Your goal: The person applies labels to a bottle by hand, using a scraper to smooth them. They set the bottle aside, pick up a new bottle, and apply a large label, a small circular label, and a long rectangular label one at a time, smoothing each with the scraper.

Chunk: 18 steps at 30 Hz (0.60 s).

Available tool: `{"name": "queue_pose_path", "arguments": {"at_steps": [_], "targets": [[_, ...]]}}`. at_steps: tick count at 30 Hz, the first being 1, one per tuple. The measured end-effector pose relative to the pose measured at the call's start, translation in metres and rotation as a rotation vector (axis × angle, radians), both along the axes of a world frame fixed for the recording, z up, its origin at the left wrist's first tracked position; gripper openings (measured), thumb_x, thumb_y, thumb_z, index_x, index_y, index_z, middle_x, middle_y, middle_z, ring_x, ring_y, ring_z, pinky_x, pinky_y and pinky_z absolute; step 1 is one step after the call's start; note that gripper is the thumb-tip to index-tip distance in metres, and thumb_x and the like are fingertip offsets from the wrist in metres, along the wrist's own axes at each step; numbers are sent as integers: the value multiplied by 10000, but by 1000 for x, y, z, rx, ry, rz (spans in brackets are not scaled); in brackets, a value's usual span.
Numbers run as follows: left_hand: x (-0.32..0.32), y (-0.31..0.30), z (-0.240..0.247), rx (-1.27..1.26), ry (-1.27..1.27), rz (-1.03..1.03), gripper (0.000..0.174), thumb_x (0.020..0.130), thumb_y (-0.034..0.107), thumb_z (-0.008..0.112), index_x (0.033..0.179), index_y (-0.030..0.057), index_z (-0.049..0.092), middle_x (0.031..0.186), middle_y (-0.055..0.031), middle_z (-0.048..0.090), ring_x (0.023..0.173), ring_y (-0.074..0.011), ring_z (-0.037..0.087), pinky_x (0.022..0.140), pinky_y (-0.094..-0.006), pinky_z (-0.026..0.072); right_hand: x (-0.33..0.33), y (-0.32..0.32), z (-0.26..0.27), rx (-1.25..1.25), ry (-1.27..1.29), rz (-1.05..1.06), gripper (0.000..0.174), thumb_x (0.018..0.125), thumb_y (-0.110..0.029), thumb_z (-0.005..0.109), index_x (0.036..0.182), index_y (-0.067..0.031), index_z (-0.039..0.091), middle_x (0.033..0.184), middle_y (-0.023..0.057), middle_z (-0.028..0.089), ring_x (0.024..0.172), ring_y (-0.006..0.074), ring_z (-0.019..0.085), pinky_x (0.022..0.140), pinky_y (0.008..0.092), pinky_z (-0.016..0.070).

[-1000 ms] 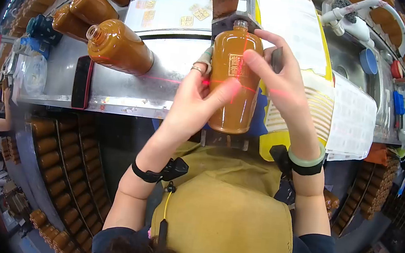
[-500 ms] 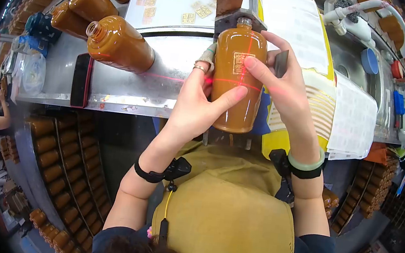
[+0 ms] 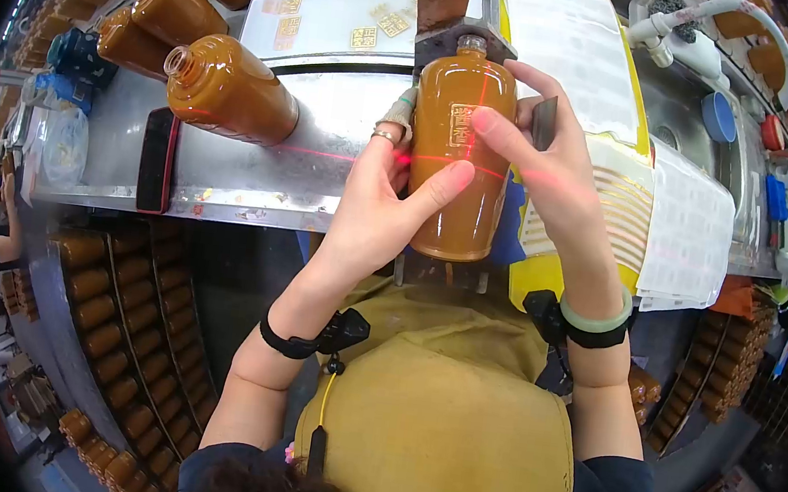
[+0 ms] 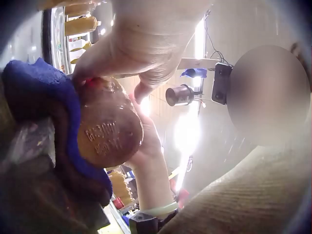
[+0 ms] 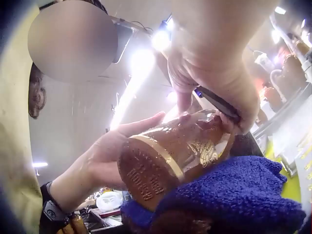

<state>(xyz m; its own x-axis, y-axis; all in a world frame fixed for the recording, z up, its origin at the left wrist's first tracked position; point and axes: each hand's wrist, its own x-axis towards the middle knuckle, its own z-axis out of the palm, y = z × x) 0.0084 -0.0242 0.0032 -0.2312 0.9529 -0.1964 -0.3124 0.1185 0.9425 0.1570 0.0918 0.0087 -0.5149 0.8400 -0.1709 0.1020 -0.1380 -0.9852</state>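
Observation:
A glossy brown bottle (image 3: 465,220) lies on its back, its clear neck against a metal stop (image 3: 467,33). My left hand (image 3: 380,196) grips its left side, thumb over the front, with a wrapped fingertip. My right hand (image 3: 559,163) presses its thumb on the gold square label (image 3: 460,129), other fingers along the bottle's right side. A dark flat scraper (image 3: 544,124) is tucked in that hand's fingers, also seen in the right wrist view as a thin dark blade (image 5: 219,102). A blue towel (image 5: 234,195) lies under the bottle. Red light lines cross on the bottle.
More brown bottles (image 3: 237,92) stand at the left, near a dark phone (image 3: 158,159). Behind is a tray (image 3: 334,45) with loose gold labels (image 3: 393,24). White label sheets (image 3: 687,231) lie at the right, before a sink (image 3: 681,114) with a faucet (image 3: 732,8).
My left thumb and the bottle shift slightly in the view, mostly with the camera. My right thumb stays on the label, and its forefinger stays near the bottle's shoulder.

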Motion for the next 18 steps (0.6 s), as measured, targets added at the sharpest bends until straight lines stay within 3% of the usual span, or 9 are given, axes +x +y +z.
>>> {"name": "queue_pose_path", "arguments": {"at_steps": [7, 12, 18], "targets": [[2, -1, -2, 20, 48, -6, 526, 973, 83, 704, 1396, -43, 418, 1378, -145, 589, 1258, -171, 578, 1080, -347, 459, -2, -4, 0, -6, 53, 0, 773, 854, -157, 840, 1463, 49, 409, 935, 14, 566, 824, 65, 565, 701, 225, 479], [-1, 8, -2, 35, -76, 21, 521, 985, 71, 674, 1420, -46, 413, 1398, -143, 582, 1261, -172, 582, 1073, -346, 466, 1, -4, 7, -45, 63, -9, 708, 901, -165, 802, 1464, 43, 426, 897, -10, 564, 814, 51, 550, 706, 207, 452], [-3, 10, 0, 65, -31, 3, 541, 991, 84, 663, 1451, -50, 411, 1386, -134, 595, 1244, -161, 594, 1058, -327, 475, 7, -11, -1, -36, 75, -17, 716, 906, -161, 794, 1482, 38, 418, 855, -34, 543, 801, 37, 515, 709, 199, 421]]}}
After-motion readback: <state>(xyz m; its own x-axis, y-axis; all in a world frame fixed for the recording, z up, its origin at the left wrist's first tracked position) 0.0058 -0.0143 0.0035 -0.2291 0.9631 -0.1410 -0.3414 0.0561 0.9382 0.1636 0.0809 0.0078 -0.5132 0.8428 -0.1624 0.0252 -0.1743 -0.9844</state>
